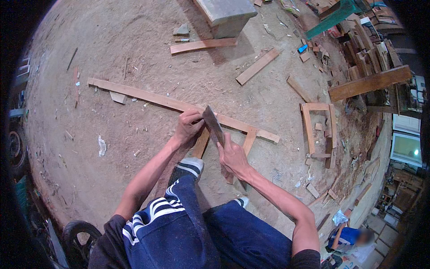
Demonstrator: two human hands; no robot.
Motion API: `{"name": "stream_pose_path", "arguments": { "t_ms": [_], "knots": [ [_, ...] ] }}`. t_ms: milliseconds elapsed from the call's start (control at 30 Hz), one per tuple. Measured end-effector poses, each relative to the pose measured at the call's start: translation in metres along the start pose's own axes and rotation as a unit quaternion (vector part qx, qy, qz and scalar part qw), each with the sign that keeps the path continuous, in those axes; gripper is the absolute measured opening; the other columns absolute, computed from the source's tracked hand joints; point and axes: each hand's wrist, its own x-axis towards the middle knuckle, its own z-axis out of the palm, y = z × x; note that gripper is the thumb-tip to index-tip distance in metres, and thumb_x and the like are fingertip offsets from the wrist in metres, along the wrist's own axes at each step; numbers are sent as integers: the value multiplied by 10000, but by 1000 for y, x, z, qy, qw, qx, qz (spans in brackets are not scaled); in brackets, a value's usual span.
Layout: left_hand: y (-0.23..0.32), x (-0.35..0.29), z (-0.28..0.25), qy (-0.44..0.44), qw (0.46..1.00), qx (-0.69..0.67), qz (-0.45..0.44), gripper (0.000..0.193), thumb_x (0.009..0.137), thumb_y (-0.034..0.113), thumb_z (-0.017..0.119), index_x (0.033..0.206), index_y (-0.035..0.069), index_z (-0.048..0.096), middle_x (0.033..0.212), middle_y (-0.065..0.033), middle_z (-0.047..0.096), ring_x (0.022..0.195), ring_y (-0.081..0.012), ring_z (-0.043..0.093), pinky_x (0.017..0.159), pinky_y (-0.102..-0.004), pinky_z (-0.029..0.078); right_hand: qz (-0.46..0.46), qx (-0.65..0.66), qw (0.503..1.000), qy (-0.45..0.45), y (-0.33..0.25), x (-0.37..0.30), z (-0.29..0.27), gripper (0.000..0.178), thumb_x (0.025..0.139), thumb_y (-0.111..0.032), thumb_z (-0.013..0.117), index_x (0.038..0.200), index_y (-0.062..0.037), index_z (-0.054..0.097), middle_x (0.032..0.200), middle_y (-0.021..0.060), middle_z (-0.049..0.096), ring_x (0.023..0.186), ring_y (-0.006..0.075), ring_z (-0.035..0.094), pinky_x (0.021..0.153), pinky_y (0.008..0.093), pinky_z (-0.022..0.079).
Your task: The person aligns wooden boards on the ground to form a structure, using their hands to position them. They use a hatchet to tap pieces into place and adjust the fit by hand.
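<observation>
My right hand (pixel 234 156) is closed round a flat grey metal tool (pixel 212 122), long and blade-like, whose exact kind I cannot make out. Its upper end rests over or just above a long wooden strip (pixel 143 95) lying across the ground. Close to the left of the blade, my left hand (pixel 189 125) is closed with its fingertips pinched at the strip; whatever they hold is hidden. Two shorter wooden pieces join the strip from below, a left leg (pixel 201 144) and a right leg (pixel 249 141). My foot (pixel 191 165) is beside the left leg.
Ahead stands a grey block (pixel 228 18) with a curved board (pixel 204 45) at its base. A loose plank (pixel 257 66) and a wooden frame (pixel 307 127) lie to the right, near a wood pile (pixel 371 58). Another person (pixel 351 237) is at lower right; a wheel (pixel 80 237) is at lower left.
</observation>
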Motion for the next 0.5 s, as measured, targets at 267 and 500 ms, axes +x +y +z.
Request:
{"name": "stream_pose_path", "arguments": {
  "t_ms": [267, 500],
  "knots": [
    [0, 3, 4, 6, 1000, 3, 11, 127, 793, 51, 806, 883, -3, 734, 837, -138, 682, 777, -311, 679, 681, -393, 540, -40, 25, 998, 49, 4, 4, 0, 352, 1022, -174, 576, 1257, 30, 410, 712, 291, 630, 615, 492, 653, 539, 576, 496],
    [19, 12, 3, 11, 1000, 6, 9, 190, 810, 94, 840, 973, 24, 772, 905, -131, 729, 789, -280, 717, 698, -362, 575, 83, 81, 993, -11, -14, 1, -39, 499, 1034, -244, 576, 1387, 74, 424, 807, 311, 666, 711, 483, 683, 624, 548, 520]
  ]
}}
